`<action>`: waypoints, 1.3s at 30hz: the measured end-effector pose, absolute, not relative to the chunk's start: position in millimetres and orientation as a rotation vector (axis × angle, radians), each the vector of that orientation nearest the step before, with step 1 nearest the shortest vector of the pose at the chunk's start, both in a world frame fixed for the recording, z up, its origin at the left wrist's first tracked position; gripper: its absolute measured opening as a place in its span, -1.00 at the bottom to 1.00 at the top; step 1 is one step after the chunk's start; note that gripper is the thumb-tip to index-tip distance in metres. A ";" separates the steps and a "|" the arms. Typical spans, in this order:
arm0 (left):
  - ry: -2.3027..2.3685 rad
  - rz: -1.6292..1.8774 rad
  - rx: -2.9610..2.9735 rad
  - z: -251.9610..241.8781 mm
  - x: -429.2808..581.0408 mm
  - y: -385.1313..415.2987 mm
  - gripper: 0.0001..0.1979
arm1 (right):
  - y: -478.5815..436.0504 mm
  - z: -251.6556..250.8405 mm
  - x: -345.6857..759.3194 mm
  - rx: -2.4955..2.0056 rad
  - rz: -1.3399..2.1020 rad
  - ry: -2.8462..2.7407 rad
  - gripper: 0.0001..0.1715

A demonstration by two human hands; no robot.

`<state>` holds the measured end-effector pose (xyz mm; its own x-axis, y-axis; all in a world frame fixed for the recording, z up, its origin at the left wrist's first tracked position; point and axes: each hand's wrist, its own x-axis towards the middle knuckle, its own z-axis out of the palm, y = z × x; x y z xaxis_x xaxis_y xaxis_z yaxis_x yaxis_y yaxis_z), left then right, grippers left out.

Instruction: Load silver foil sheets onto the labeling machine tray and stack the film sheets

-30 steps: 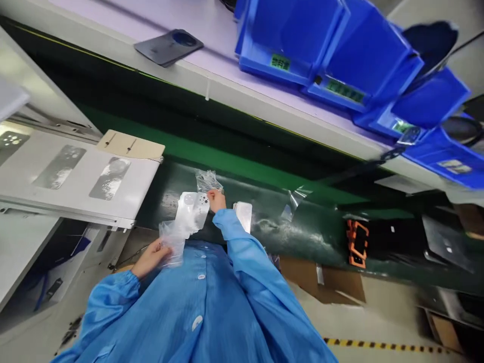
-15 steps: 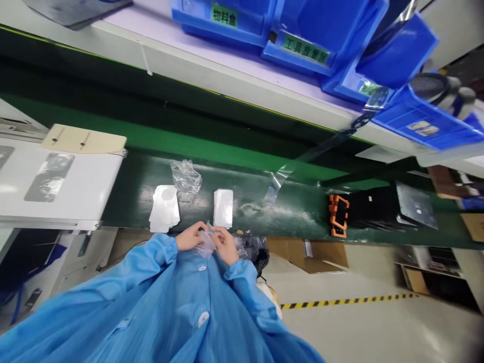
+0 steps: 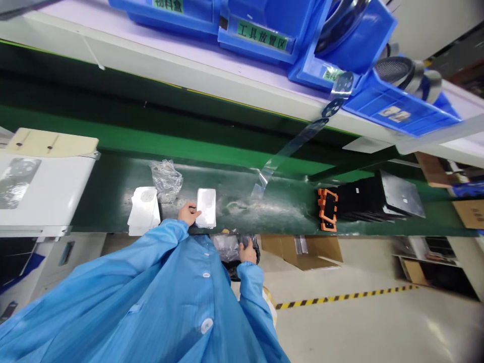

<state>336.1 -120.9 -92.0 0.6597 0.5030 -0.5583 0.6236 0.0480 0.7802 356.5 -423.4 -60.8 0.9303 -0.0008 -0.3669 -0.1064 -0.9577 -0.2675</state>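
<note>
My left hand (image 3: 189, 214) rests against the left edge of a stack of white, film-wrapped panels (image 3: 206, 207) lying on the dark green conveyor belt (image 3: 234, 217). Further left on the belt lies a second white stack (image 3: 143, 212) with round cut-outs, and a crumpled clear plastic bag (image 3: 165, 180) sits just behind it. My right hand (image 3: 247, 250) is low beside the belt, over a dark bin (image 3: 247, 242) holding clear plastic (image 3: 227, 247). Neither hand visibly holds anything.
Blue labelled bins (image 3: 264, 30) line a shelf (image 3: 181, 65) beyond the belt, and a clear film strip (image 3: 287, 154) hangs from it. An orange frame (image 3: 327, 209) and a black stack (image 3: 359, 201) sit on the belt to the right. A white tray (image 3: 45, 191) is at left.
My hands have parted from the small piece of clear plastic they held together, which no longer shows. The left hand moved onto the stack, and the right dropped to the bin.
</note>
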 end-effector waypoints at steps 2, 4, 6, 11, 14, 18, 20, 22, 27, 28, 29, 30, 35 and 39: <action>0.936 -0.122 1.527 -94.8 327.7 -115.3 -0.63 | -418.0 -52.5 373.3 -2.860 0.545 0.135 -0.58; 0.908 -0.126 1.449 -95.6 319.7 -111.3 -0.62 | -400.8 -43.0 390.7 -2.858 0.515 0.054 -0.60; 0.884 -0.124 1.370 -95.0 314.4 -109.6 -0.61 | -371.3 -36.0 406.1 -2.740 0.454 -0.142 -0.62; 0.832 -0.110 1.204 -88.9 308.3 -110.7 -0.54 | -285.4 -43.1 424.4 -2.133 0.655 -0.198 -0.74; 0.792 -0.095 1.141 -83.2 304.5 -109.4 -0.49 | -259.6 -55.8 421.5 -1.974 0.766 -0.172 -0.74; 0.751 -0.093 1.079 -75.9 299.3 -104.0 -0.46 | -257.1 -61.7 414.4 -1.745 0.872 -0.175 -0.64; 0.739 -0.096 1.045 -73.0 297.6 -100.2 -0.45 | -260.6 -60.3 412.7 -1.659 0.907 -0.149 -0.55; 0.727 -0.103 1.012 -70.8 296.7 -96.3 -0.43 | -263.1 -58.3 411.5 -1.594 0.933 -0.115 -0.46; 0.682 -0.133 0.958 -67.9 296.3 -89.4 -0.44 | -261.8 -53.3 406.1 -1.484 0.965 -0.073 -0.38; 0.672 -0.137 0.949 -67.4 296.4 -88.6 -0.44 | -260.7 -52.0 404.7 -1.457 0.969 -0.067 -0.38; 0.663 -0.141 0.941 -66.7 296.5 -88.0 -0.45 | -259.4 -50.5 403.3 -1.432 0.970 -0.061 -0.39; 0.654 -0.144 0.933 -66.0 296.7 -87.6 -0.46 | -258.0 -49.0 402.2 -1.413 0.969 -0.055 -0.41; 0.631 -0.149 0.907 -63.6 297.7 -86.5 -0.47 | -250.9 -43.1 403.1 -1.586 0.841 -0.154 -0.58; 0.657 -0.129 0.901 -67.0 295.8 -84.5 -0.47 | -250.0 -45.0 415.1 -1.937 0.591 -0.237 -0.70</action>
<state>295.8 -84.5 -67.0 0.7987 0.1623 -0.5794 0.3696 0.6275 0.6853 415.1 -250.0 -45.0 0.8586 0.4188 -0.2957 -0.0984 -0.4316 -0.8967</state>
